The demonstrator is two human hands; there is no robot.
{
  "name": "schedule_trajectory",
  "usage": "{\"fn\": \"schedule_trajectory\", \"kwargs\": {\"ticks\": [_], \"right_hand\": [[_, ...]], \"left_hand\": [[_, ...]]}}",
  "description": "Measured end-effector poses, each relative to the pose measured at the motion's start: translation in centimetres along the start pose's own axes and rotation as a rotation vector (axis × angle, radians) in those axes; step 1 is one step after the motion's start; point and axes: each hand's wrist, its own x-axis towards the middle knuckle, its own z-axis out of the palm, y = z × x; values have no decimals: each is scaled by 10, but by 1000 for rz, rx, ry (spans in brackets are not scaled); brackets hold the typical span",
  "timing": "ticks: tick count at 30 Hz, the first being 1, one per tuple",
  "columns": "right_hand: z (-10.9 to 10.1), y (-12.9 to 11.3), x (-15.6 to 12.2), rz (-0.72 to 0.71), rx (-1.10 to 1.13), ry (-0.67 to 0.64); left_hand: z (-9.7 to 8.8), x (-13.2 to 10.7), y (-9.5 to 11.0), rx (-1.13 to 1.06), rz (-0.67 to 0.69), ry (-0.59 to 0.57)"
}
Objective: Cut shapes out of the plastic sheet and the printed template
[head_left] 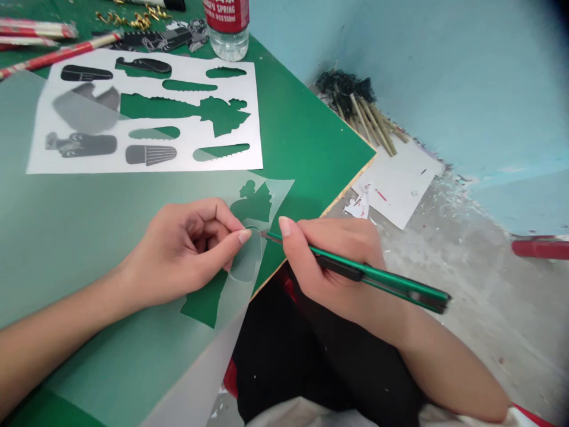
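My right hand (pixel 338 255) grips a slim green utility knife (pixel 382 276) like a pen. Its tip meets a translucent plastic sheet (pixel 146 207) near the table corner, close to my left fingertips. With thumb and forefinger pressed together, my left hand (pixel 200 243) pinches the sheet beside a rounded outline. Cut openings in the sheet, above and below that hand, show the green tabletop. Part of the sheet lies over a white paper (pixel 231 163) with printed dark figure parts and cut-out holes.
A water bottle (pixel 229 35) stands behind the paper. Red-and-white wrapped sticks (pixel 62 53), brass fasteners (pixel 137 21) and dark cut pieces (pixel 173 38) lie at the back left. The green table (pixel 306 136) ends at right; bamboo sticks (pixel 373 121) and paper sheets are on the floor beyond.
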Motion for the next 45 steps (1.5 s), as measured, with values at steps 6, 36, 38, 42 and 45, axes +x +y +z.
{"fn": "schedule_trajectory", "kwargs": {"ticks": [6, 36, 38, 42, 45], "right_hand": [[-5, -4, 1, 120, 106, -68], [-1, -2, -4, -9, 7, -173], [-1, 0, -5, -16, -2, -170], [-2, -1, -7, -7, -20, -148], [-3, -5, -7, 10, -33, -134]], "left_hand": [[-1, -1, -2, 28, 25, 5], [-1, -1, -1, 84, 154, -121], [-1, -1, -1, 82, 146, -128], [-1, 0, -3, 64, 133, -135], [-2, 0, -3, 54, 126, -134]]}}
